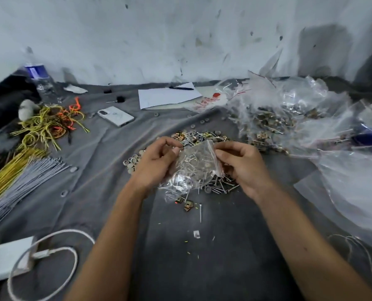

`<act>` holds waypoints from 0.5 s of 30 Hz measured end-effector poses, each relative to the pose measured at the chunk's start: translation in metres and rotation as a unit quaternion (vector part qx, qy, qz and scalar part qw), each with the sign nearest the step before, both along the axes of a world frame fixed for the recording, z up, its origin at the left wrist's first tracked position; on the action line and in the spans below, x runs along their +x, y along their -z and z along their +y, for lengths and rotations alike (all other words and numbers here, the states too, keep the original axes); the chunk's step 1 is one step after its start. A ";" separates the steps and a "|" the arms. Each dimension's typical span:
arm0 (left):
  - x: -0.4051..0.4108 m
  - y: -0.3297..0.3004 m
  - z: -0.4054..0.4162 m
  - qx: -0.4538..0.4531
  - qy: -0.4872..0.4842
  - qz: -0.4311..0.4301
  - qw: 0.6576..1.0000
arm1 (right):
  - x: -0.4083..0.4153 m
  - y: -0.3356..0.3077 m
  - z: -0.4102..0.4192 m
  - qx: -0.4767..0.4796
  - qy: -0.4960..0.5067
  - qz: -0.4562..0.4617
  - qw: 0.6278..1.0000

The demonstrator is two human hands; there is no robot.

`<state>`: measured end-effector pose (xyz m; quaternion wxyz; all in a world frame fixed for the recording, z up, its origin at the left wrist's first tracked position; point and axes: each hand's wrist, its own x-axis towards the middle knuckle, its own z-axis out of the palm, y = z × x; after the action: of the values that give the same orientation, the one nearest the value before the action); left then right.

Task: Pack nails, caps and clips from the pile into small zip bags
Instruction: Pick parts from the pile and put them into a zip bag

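Holding zip bag w/ nails inside, 2 hands pinching top.

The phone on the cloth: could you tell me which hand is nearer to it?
Left. The left hand lies right of the phone and nearer the camera; the right hand is farther right.

Left hand and right hand bare, unsleeved forearms.

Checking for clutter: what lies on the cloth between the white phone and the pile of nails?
Head view: mostly bare grey cloth between the white phone and the pile, with a few loose grey caps scattered near the pile's far edge.
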<state>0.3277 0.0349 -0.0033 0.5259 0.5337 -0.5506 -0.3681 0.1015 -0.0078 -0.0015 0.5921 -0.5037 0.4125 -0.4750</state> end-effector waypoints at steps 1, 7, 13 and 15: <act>-0.002 0.008 -0.005 -0.021 -0.021 0.010 1.000 | -0.001 0.001 -0.002 -0.015 0.009 -0.001 1.000; -0.005 0.030 -0.023 -0.080 -0.097 0.051 0.991 | -0.004 0.014 -0.009 -0.108 0.042 0.057 0.992; -0.013 0.036 -0.029 -0.140 -0.131 0.058 0.980 | -0.005 0.014 -0.003 -0.092 -0.066 0.081 0.990; -0.009 0.038 -0.030 -0.146 -0.138 0.064 0.977 | -0.007 0.016 -0.005 -0.102 -0.056 0.086 0.990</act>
<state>0.3184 0.0053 -0.0409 0.6782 0.4968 -0.4848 -0.2411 0.0942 -0.0124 -0.0170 0.5257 -0.6223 0.3825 -0.4359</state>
